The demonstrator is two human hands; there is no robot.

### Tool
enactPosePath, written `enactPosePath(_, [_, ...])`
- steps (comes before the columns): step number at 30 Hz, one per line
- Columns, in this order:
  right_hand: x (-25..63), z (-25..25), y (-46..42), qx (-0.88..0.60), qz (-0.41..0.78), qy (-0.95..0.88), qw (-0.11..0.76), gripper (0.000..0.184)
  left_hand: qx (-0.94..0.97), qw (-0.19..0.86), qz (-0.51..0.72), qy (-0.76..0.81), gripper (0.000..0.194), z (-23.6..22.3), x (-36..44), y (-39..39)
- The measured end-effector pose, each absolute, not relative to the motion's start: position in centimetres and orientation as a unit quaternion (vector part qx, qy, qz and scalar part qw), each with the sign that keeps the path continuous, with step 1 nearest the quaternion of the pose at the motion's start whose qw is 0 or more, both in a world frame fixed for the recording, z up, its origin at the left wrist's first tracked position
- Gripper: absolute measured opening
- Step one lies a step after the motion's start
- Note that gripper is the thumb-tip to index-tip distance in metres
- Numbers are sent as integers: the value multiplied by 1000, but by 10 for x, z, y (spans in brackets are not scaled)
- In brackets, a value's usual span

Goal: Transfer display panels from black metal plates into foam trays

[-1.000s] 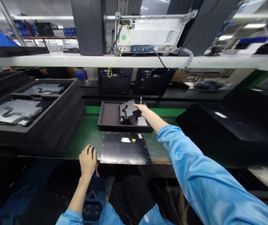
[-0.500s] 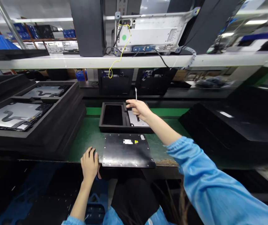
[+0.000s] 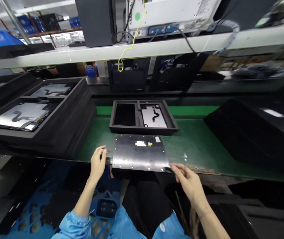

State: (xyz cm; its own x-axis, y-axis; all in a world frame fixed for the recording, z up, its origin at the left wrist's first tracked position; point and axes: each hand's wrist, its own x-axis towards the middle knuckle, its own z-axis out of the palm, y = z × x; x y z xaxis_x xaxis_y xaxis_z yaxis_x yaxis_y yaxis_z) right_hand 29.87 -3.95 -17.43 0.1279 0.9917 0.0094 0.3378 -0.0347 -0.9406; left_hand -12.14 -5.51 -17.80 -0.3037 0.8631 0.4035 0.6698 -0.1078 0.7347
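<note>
A black rectangular plate [image 3: 139,156] with small studs or holes along its edges lies at the front of the green table. It bears white labels and a yellow sticker. My right hand [image 3: 190,184] is at the plate's front right corner, fingertips closed, with a slim silver metal tool [image 3: 185,157] sticking up from it; the tool's exact kind is unclear. Left of the plate, my left hand [image 3: 99,162] hovers by the table edge, fingers loosely bent, holding nothing visible. Behind the plate sits a black foam tray [image 3: 138,130] with a dark screen panel [image 3: 124,114] and a silver-backed panel [image 3: 153,116].
Stacked foam trays [image 3: 64,119] holding silver-backed panels rise at the left. A dark stack [image 3: 251,132] stands at the right. A white shelf [image 3: 82,54] crosses above the table, with a yellow wire [image 3: 132,46] hanging from it. Blue crates [image 3: 107,207] are below.
My right hand has come down from above the foam tray to the plate's front right corner, still with the metal tool. My left hand's fingers have drawn closer together. The view has shifted.
</note>
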Motion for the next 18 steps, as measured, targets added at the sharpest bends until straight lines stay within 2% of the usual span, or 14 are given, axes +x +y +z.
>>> enactPosePath(3, [300,-212,-83,-634,412,-519,398,58,627,-83,438,639,19,-124,-132,-69])
enactPosePath(6, [292,-232,-109,-629,445,-523,363,60,619,-336,361,611,44,-59,-156,-84])
enactPosePath(8, [282,-235,-115,-617,454,-535,357,59,579,-439,318,609,51,-18,-175,-93])
enactPosePath(11, [263,-223,-110,-587,455,-565,359,56,550,-481,318,604,52,20,-197,-105])
enactPosePath(13, [252,-210,-104,-559,458,-595,351,53,564,-478,324,590,51,28,-204,-109])
enactPosePath(17, [241,-193,-94,-514,456,-678,260,45,600,-457,326,570,16,0,-206,-119])
enactPosePath(18, [242,-195,-94,-512,446,-698,229,42,594,-445,334,581,20,-15,-207,-123])
